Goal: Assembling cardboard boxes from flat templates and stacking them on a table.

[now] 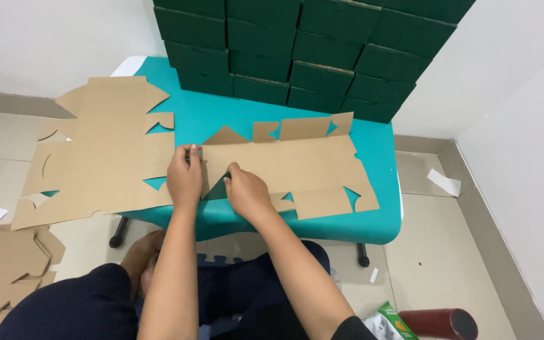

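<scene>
Room first: pale walls meeting in a corner, tiled floor [436,252], a teal counter [373,151] across the middle. Beyond both grips, at the counter's far edge, a stack of dark green boxes [303,50], closed and piled several high. Left of the left grip, a pile of flat cardboard blanks [96,151], overhanging the counter's left end; more blanks [7,271] lower left on the floor. Directly under and to the right of the grips, a single die-cut blank [297,167], brown side up, flat on the counter, long axis running left to right, most of its length stretching away to the right of the right hand [247,192]. Left hand [185,176] at the blank's left end, fingertips pinched on the edge of a flap there. Right hand just beside it, touching the sheet, thumb and fingers closed on a small flap turned up to show its green underside [218,189]. Both grips equally near that left end, almost touching each other; the blank's far tabs well apart from either. On the floor right of the right grip, paper scraps [443,182]; nearer the body, a dark red cylinder [442,322] and a green-and-white packet [388,321].
</scene>
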